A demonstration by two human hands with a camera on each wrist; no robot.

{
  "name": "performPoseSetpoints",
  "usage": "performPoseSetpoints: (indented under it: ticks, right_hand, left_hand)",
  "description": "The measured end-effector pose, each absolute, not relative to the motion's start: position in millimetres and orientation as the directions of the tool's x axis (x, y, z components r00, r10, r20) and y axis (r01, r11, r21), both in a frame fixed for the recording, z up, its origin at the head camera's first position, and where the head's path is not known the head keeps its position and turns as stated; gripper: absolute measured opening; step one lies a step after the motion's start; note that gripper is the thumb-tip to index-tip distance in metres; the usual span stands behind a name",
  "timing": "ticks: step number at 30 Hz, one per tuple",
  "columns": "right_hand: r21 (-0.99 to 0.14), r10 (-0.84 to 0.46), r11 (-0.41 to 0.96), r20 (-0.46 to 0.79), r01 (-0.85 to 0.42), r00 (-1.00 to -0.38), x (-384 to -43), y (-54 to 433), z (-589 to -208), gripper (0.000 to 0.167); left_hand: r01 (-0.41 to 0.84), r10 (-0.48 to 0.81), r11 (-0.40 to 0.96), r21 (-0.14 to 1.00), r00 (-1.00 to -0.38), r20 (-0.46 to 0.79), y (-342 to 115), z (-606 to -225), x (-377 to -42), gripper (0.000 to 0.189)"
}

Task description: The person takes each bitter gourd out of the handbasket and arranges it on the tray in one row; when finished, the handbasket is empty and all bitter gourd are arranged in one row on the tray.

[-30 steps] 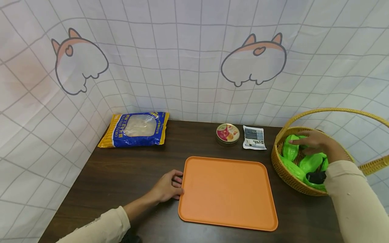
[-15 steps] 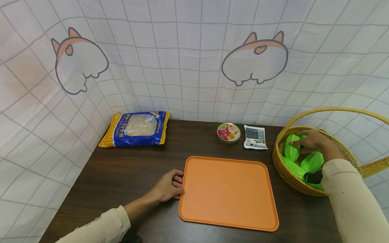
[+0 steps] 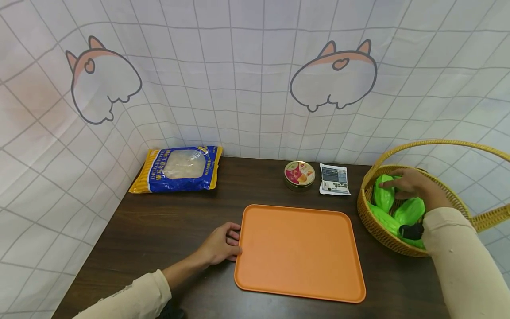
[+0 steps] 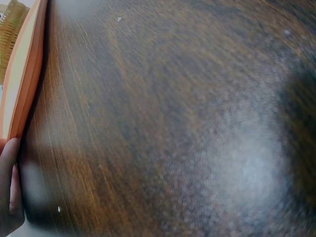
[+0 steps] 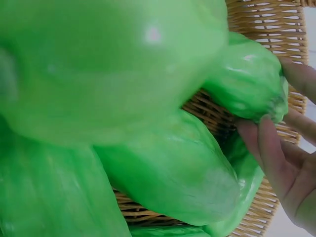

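My right hand [image 3: 414,184] reaches into a wicker basket [image 3: 368,228] at the right. In the right wrist view, its thumb and fingers [image 5: 271,150] pinch the end of a glossy green, ridged fruit-like piece [image 5: 249,81]. Another green piece [image 5: 173,173] lies beside it, and a large one [image 5: 113,59] fills the near part of that view. My left hand [image 3: 217,244] rests at the left edge of an orange tray [image 3: 299,252], relaxed fingertips against the rim. The left wrist view catches only part of that hand [image 4: 10,187] by the tray's side [image 4: 27,84].
A blue and yellow pasta bag [image 3: 179,169] lies at the back left of the dark wooden table [image 3: 171,230]. A round tin [image 3: 299,174] and a small white packet [image 3: 334,180] stand behind the tray. The basket's tall handle [image 3: 442,142] arches over the right side.
My right hand has shifted slightly within the basket, its fingers settling on the back green piece, which has tilted a little. My left hand and the tray stay in place.
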State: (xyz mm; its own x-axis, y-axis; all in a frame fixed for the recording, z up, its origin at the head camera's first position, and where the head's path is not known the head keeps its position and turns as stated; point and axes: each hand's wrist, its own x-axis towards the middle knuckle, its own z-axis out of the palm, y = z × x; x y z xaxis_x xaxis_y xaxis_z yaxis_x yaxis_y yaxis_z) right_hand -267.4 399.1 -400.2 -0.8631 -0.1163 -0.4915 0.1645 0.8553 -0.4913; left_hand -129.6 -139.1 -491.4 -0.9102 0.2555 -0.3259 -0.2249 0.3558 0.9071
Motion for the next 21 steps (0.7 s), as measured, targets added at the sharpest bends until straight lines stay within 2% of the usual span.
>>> performPoseSetpoints:
  ticks: [8, 21]
  right_hand:
    - [-0.495, -0.104, 0.847, -0.510, 0.193, -0.854, -266, 402, -394, 0.096]
    - [-0.568, -0.133, 0.792, -0.520, 0.225, -0.844, -256, 406, -381, 0.093]
  left_hand:
    - [-0.224, 0.253, 0.368, 0.902, -0.910, -0.329, -139, -494, -130, 0.064]
    - [-0.226, 0.245, 0.379, 0.897, -0.910, -0.333, -138, -493, -130, 0.064]
